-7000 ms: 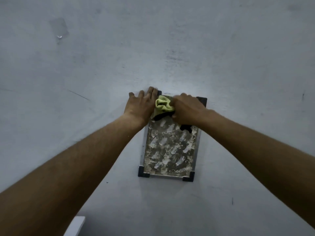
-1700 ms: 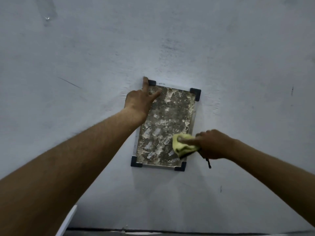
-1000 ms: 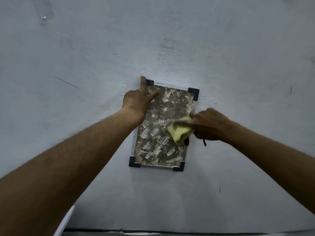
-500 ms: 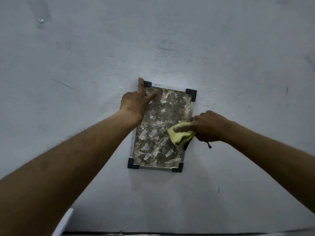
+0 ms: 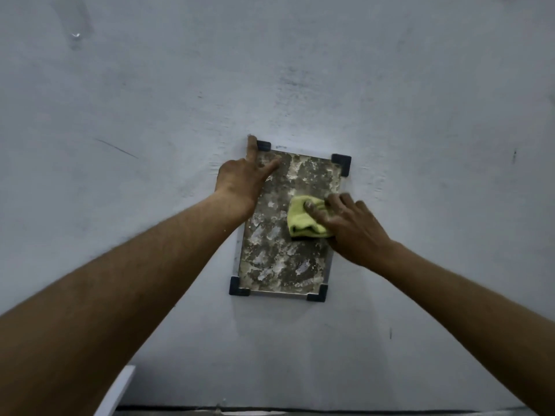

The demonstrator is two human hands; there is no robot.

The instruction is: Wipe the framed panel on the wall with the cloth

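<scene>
The framed panel (image 5: 276, 259) hangs on the wall, a mottled grey-brown sheet with pale blotches, a silver frame and black corner caps. My left hand (image 5: 240, 181) rests flat on its upper left corner, index finger up along the frame, thumb on the panel. My right hand (image 5: 345, 226) presses a folded yellow-green cloth (image 5: 303, 219) against the panel's right half, a little above the middle. The fingers lie on top of the cloth and the hand hides part of the right frame edge.
The pale grey wall (image 5: 420, 115) fills the view, with scuffs and a taped patch (image 5: 76, 28) at the upper left. A white edge (image 5: 117, 391) shows at the bottom left. A dark line where wall meets floor (image 5: 300, 409) runs along the bottom.
My right hand has carried the cloth from the lower right corner up along the right side and slightly inward onto the panel. My left hand has stayed on the upper left corner.
</scene>
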